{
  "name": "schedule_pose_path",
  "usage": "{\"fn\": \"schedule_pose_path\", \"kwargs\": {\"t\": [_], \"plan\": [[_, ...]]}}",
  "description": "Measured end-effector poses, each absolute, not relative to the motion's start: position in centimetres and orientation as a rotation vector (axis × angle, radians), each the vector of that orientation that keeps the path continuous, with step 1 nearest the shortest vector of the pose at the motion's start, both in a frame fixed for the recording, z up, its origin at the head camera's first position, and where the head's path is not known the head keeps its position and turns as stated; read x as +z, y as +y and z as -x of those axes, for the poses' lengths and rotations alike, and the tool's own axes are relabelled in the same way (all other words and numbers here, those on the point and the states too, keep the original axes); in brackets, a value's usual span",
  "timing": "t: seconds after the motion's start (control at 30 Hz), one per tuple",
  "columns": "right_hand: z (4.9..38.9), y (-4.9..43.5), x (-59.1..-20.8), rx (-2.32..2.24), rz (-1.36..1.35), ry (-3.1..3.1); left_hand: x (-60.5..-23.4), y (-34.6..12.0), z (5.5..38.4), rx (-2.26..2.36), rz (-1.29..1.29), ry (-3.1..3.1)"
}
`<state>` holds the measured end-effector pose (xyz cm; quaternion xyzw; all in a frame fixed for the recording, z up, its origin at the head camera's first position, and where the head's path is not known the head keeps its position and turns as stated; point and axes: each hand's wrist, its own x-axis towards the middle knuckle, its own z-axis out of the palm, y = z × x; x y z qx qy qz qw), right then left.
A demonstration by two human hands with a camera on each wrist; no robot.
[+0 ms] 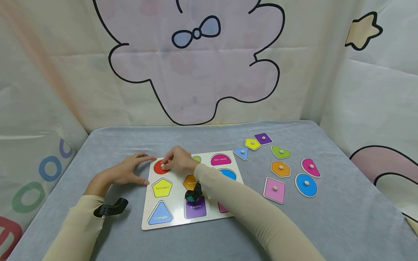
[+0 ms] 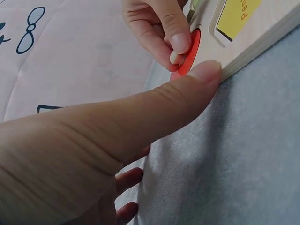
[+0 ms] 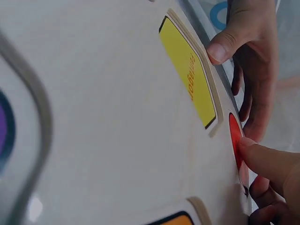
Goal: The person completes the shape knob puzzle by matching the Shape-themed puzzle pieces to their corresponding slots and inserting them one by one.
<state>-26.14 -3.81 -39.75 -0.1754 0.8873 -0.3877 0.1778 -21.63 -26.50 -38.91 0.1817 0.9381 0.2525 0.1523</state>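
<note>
My right hand [image 1: 180, 159] reaches across the white shape puzzle board [image 1: 176, 221]. Its thumb and finger pinch the pale knob of a red rounded puzzle piece [image 1: 158, 168] at the board's far left corner. The left wrist view shows that red piece [image 2: 190, 54] lying close at the board's surface, partly behind the fingers. At the board's left edge is my left hand [image 1: 128, 170], fingers extended, with the thumb [image 2: 197, 79] resting on the edge. My right forearm covers part of the board's right side.
Loose knobbed pieces lie on the grey cloth right of the board: a blue triangle [image 1: 241, 153], yellow pentagon [image 1: 250, 145], purple square [image 1: 265, 139], green heart [image 1: 277, 154], orange hexagon [image 1: 277, 172], pink four-sided piece [image 1: 271, 195], blue circle [image 1: 303, 190] and magenta half round [image 1: 309, 173].
</note>
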Motion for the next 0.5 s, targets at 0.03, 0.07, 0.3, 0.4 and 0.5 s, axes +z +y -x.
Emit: {"fn": "schedule_pose_path", "kwargs": {"t": [0.03, 0.07, 0.3, 0.4, 0.5], "plan": [[26.12, -3.80, -39.71, -1.094, 0.498, 2.513, -38.88, -26.48, 21.64, 0.728, -0.515, 2.690], [26.12, -3.79, -39.68, -1.092, 0.502, 2.515, -38.85, -26.46, 21.64, 0.728, -0.514, 2.691], [26.35, -3.43, -39.52, -1.088, 0.543, 2.474, -39.03, -26.47, 21.82, 0.714, -0.548, 2.706], [26.61, -3.07, -39.61, -1.117, 0.527, 2.416, -39.18, -26.32, 21.94, 0.723, -0.563, 2.699], [26.96, -2.88, -39.63, -1.181, 0.526, 2.329, -39.22, -26.38, 21.99, 0.718, -0.537, 2.705]]}}
